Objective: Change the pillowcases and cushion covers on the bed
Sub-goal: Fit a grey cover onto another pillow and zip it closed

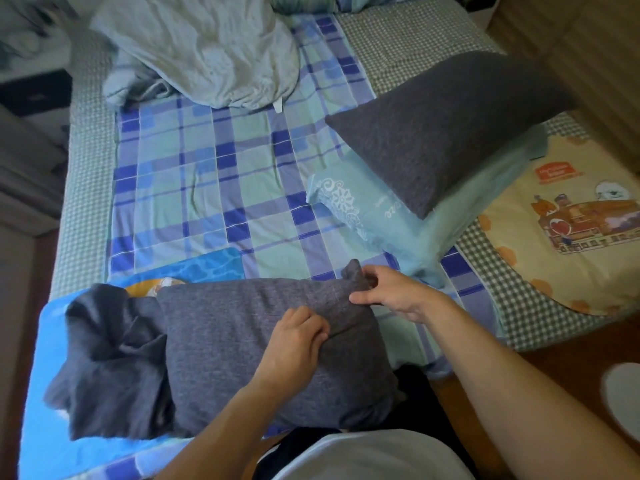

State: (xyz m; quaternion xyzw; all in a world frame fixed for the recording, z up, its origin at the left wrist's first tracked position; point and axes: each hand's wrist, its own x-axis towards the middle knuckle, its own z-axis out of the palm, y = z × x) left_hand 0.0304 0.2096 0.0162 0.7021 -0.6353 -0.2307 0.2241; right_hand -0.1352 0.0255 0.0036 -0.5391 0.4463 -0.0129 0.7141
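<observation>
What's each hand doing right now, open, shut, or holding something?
Left hand: fingers curled, pinching the fabric of the dark grey pillowcase.
Right hand: pinching the far corner of the same pillowcase.

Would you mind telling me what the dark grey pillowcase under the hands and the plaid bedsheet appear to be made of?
Dark grey pillowcase: seemingly a soft knit, perhaps jersey; matte, heathered, and bunching in limp folds at its open end. Plaid bedsheet: likely thin woven cotton or a blend; smooth, flat, with fine creases and a crisp printed check.
</observation>
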